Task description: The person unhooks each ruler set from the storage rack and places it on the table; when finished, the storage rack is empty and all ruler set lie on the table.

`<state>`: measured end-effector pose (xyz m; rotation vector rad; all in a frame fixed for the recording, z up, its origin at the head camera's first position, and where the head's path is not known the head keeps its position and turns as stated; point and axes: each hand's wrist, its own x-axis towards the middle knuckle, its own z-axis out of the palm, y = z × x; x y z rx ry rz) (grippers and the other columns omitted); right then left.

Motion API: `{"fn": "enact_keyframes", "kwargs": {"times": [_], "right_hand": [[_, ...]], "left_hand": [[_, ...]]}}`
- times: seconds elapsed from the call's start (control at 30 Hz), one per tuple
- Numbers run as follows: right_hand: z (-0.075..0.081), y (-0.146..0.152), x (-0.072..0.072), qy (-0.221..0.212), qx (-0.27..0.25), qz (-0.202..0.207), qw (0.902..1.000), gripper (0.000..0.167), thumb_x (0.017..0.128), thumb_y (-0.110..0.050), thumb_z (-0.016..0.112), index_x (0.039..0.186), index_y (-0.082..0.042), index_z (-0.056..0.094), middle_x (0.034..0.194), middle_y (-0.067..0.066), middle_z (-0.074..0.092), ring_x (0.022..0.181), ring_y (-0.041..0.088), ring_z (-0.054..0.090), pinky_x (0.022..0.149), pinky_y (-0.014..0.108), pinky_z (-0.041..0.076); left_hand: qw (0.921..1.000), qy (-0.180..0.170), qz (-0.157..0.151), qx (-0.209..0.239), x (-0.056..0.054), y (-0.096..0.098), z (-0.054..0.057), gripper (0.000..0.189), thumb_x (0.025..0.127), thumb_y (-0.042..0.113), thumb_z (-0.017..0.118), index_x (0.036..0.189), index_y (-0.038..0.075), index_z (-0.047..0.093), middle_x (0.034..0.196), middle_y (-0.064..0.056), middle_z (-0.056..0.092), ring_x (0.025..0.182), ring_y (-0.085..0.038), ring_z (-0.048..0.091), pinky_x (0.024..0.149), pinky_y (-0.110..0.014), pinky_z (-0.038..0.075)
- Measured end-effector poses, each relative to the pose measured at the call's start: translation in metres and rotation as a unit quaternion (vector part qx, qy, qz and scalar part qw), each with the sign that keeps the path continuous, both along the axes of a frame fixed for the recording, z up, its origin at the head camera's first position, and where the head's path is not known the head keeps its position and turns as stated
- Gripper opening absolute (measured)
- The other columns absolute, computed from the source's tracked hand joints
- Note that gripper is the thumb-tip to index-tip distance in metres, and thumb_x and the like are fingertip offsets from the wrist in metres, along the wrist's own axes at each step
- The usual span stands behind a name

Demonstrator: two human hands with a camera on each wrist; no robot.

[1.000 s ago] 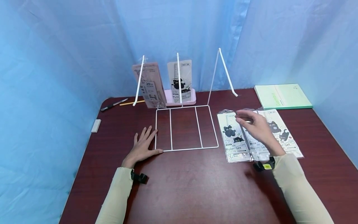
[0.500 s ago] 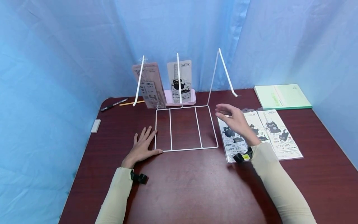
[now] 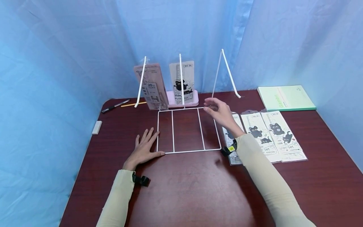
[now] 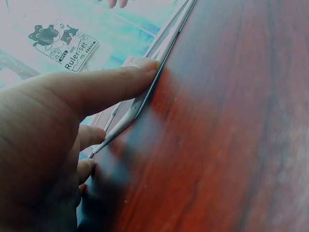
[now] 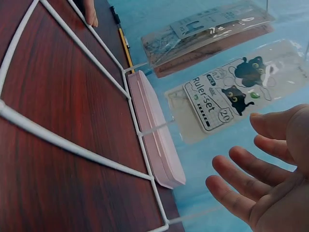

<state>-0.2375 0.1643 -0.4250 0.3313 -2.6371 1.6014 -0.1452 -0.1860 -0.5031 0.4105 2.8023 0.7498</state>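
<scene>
Wire rack (image 3: 190, 151), pink case (image 5: 152, 108) behind, sleeve (image 3: 262, 164) partly hiding ruler packets (image 3: 257, 130)

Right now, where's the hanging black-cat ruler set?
In the head view, the black-cat ruler set hangs from the middle prong of the white wire rack, just right of the hanging pink packaging.

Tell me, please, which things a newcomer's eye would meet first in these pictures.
Probably the white wire display rack on the dark-red wooden table, with pink plastic-wrapped packs hanging at its left and a white cat-printed ruler pack hanging in its middle. More flat white cat-printed packs lie in a row to its right. The left hand, fingers spread, touches the rack; the right hand hovers at the rack's right side.
</scene>
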Motion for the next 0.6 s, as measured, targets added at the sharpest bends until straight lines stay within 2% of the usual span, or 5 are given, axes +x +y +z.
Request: {"fn": "enact_keyframes", "kwargs": {"times": [0.13,0.33,0.6], "right_hand": [[0.003,-0.012,-0.011,0.000,-0.014,0.003,0.9999,0.039,0.096,-0.012,0.066,0.133,-0.001,0.060,0.125,0.023,0.068,0.113,0.036,0.069,0.099,0.046,0.054],[0.007,-0.028,-0.027,-0.002,-0.030,0.004,0.9995,0.042,0.095,-0.007,0.065,0.134,0.005,0.057,0.129,0.028,0.065,0.117,0.040,0.067,0.102,0.045,0.053],[0.016,-0.043,-0.044,-0.019,-0.050,-0.003,0.9986,0.047,0.094,-0.013,0.067,0.138,0.000,0.054,0.136,0.022,0.062,0.123,0.038,0.064,0.105,0.044,0.052]], "left_hand": [[1.0000,-0.001,0.003,0.001,0.000,0.000,0.001,0.099,0.084,0.055,0.073,0.161,0.019,0.023,0.171,-0.012,0.007,0.159,-0.037,-0.001,0.122,-0.068,-0.004],[1.0000,-0.002,0.001,-0.001,0.000,0.000,0.001,0.098,0.085,0.055,0.073,0.161,0.019,0.023,0.171,-0.013,0.008,0.159,-0.037,0.000,0.121,-0.069,-0.003],[1.0000,0.000,0.000,0.002,0.000,0.001,0.001,0.098,0.084,0.055,0.073,0.161,0.018,0.024,0.171,-0.013,0.008,0.159,-0.037,0.000,0.121,-0.069,-0.003]]}}
